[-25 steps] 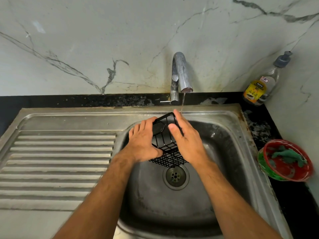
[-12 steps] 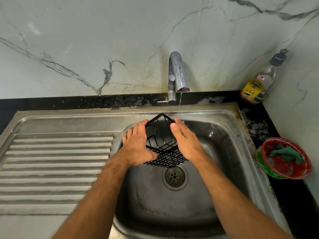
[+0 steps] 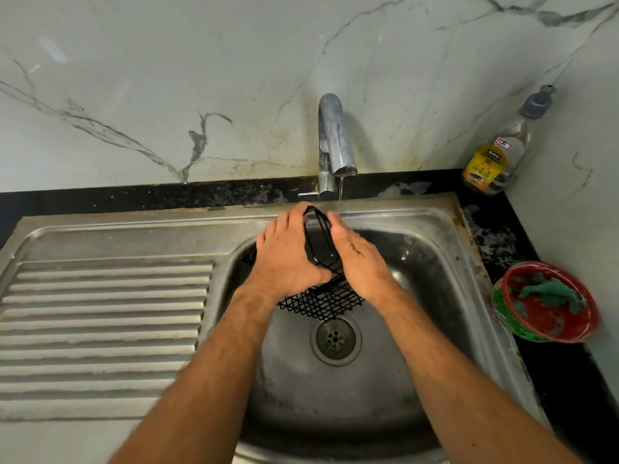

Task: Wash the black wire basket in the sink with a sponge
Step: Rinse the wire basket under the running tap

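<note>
— Where is the basket in your hands?

— My left hand curls around the left side of the black wire basket, and my right hand holds its right side, thumb on the rim. The basket is between both palms, tilted, its mesh bottom sticking out toward me.

— And around it?

— It hangs over the sink, above the drain. A thin water stream from the tap falls just beside my right fingers.
</note>
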A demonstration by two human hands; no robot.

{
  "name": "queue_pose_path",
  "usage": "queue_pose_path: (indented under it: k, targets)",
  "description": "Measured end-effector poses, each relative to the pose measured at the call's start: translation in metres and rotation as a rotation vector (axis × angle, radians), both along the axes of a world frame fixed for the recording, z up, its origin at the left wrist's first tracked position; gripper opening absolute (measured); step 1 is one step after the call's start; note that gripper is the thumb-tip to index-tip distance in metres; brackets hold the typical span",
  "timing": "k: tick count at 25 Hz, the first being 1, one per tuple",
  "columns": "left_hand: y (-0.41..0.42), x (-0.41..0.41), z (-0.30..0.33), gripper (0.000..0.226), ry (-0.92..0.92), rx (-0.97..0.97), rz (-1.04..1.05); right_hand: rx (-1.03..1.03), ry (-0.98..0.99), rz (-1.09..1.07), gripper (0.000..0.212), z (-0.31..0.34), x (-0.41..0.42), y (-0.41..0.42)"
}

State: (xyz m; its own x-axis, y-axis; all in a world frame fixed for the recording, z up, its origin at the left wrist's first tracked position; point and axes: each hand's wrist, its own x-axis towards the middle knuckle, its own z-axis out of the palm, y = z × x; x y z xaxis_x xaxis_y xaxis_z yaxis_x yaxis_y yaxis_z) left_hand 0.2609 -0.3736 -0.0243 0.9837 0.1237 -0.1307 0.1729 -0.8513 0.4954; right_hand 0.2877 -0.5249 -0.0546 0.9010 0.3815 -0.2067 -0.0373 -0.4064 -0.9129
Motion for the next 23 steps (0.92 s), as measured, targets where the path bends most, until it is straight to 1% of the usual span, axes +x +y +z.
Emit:
queue_pose_path:
  k: [2,3,7,9,10,13,14,17,19,21,23]
  targets:
    - [0.005,-0.001,-0.003,0.122,-0.002,-0.010,0.053,-0.060,0.068,-0.018,0.057,-0.012,-0.001,-0.008]
    - [0.005,-0.002,-0.004,0.121,-0.008,-0.003,0.060,-0.070,0.070,-0.021,0.057,-0.015,-0.003,-0.008]
    - [0.002,-0.008,-0.011,0.118,-0.050,0.012,0.062,0.002,-0.088,0.040,0.055,0.000,-0.007,0.013]
    - [0.005,-0.012,-0.012,0.118,-0.060,0.005,0.072,0.007,-0.104,0.070,0.056,-0.003,-0.005,0.015]
    - [0.008,-0.013,-0.011,0.118,-0.056,-0.007,0.078,-0.027,-0.089,0.070,0.057,-0.010,-0.002,0.011]
    - [0.017,-0.018,-0.009,0.119,-0.031,-0.059,0.079,-0.214,0.039,0.041,0.060,-0.024,-0.001,-0.006]
    - [0.017,-0.018,-0.008,0.120,-0.028,-0.063,0.066,-0.219,0.042,0.044,0.060,-0.023,-0.003,-0.006]
    - [0.014,-0.018,-0.009,0.119,-0.040,-0.029,0.028,-0.062,-0.132,0.094,0.059,-0.002,-0.015,0.015]
    - [0.013,-0.020,-0.010,0.120,-0.053,-0.029,0.034,-0.014,-0.172,0.098,0.059,-0.005,-0.016,0.021]
    - [0.017,-0.026,-0.010,0.122,-0.061,-0.074,0.073,-0.108,-0.082,0.045,0.062,-0.025,-0.014,0.011]
    - [0.022,-0.037,-0.014,0.121,-0.084,-0.113,0.088,-0.280,0.083,-0.013,0.070,-0.044,-0.010,-0.005]
